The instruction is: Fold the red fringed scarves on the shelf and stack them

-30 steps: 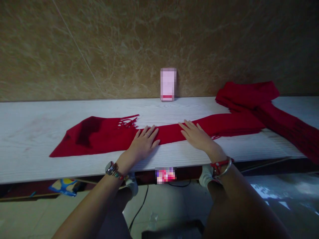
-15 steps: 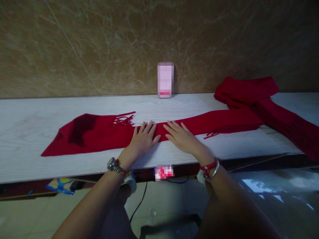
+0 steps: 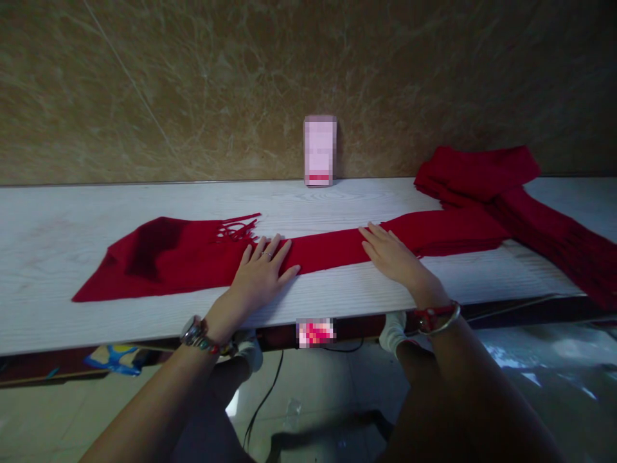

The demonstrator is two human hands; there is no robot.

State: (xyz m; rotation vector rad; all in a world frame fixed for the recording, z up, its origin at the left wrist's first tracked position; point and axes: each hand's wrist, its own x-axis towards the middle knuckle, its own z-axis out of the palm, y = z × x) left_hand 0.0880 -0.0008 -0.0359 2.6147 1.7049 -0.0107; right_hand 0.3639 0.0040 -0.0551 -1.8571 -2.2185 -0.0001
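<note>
A long red scarf [image 3: 193, 257] lies stretched across a white wooden table [image 3: 58, 244], its fringed end folded back near the middle. My left hand [image 3: 260, 273] lies flat and open on the scarf near its middle. A little to the right, my right hand [image 3: 395, 257] rests flat and open on the same strip. A pile of red scarves [image 3: 482, 173] sits at the back right, with one length trailing off the table's right edge.
A small pink box [image 3: 320, 151] stands against the brown marbled wall at the back centre. Under the table are a black cable [image 3: 265, 399], a blue and yellow object [image 3: 113, 357] and a shiny tiled floor.
My right hand has slid to the right along the scarf, away from my left hand. My left hand has shifted slightly to the left.
</note>
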